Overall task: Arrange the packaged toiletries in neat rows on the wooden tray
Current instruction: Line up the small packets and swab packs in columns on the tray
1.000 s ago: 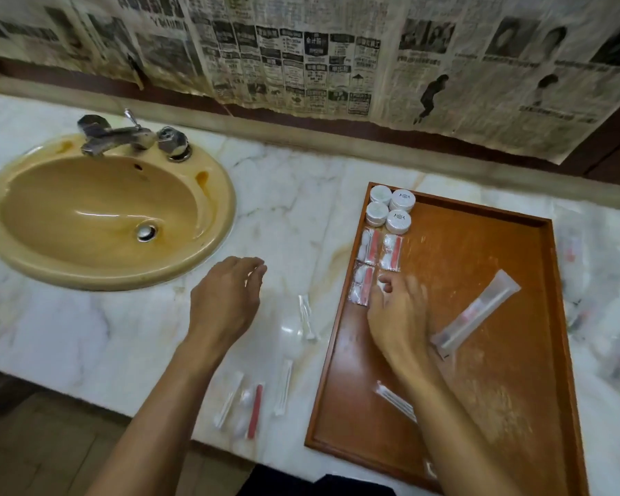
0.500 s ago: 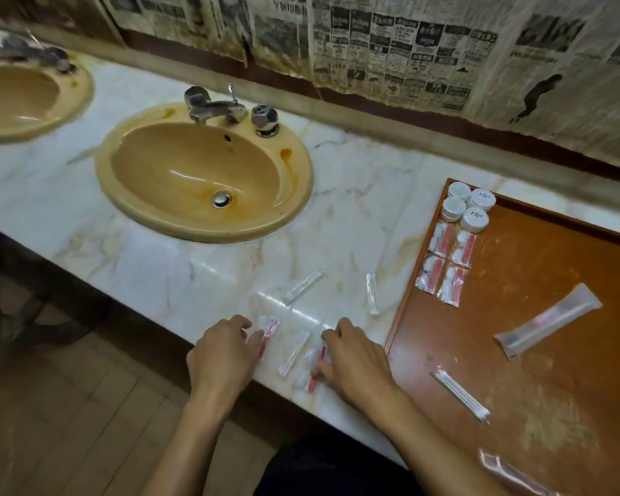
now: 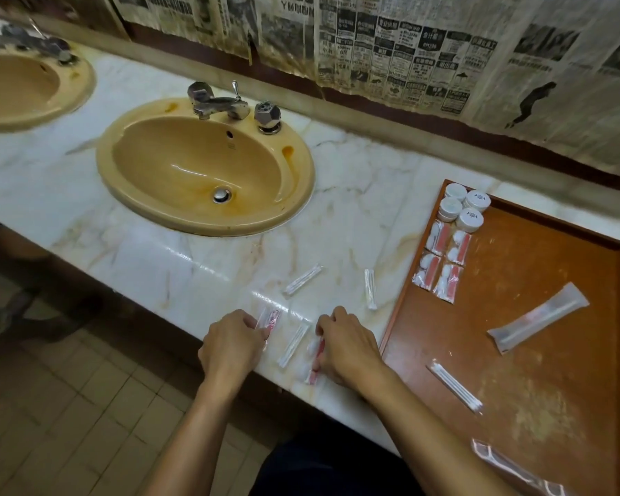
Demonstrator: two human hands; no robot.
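Observation:
The wooden tray [image 3: 537, 406] lies on the marble counter at the right. In its far left corner stand several white round jars [image 3: 464, 207], with a neat block of red-and-white packets [image 3: 441, 261] below them. A long clear packet [image 3: 537, 318], a cotton swab packet [image 3: 453, 386] and another packet [image 3: 509, 467] lie loose on the tray. My left hand [image 3: 231, 347] pinches a red-and-white packet [image 3: 270, 321] at the counter's front edge. My right hand [image 3: 348, 347] grips a second red-and-white packet [image 3: 314, 356]. A thin white packet [image 3: 294, 345] lies between my hands.
Two more thin white packets [image 3: 303, 279] [image 3: 370, 288] lie on the counter [image 3: 355, 216] beyond my hands. A yellow sink [image 3: 201, 170] with a metal tap [image 3: 217, 102] sits to the left, a second sink [image 3: 26, 87] further left. Newspaper covers the back wall.
Both hands came off the tray side to the counter's front edge and took hold of red-and-white packets there. The view has swung left.

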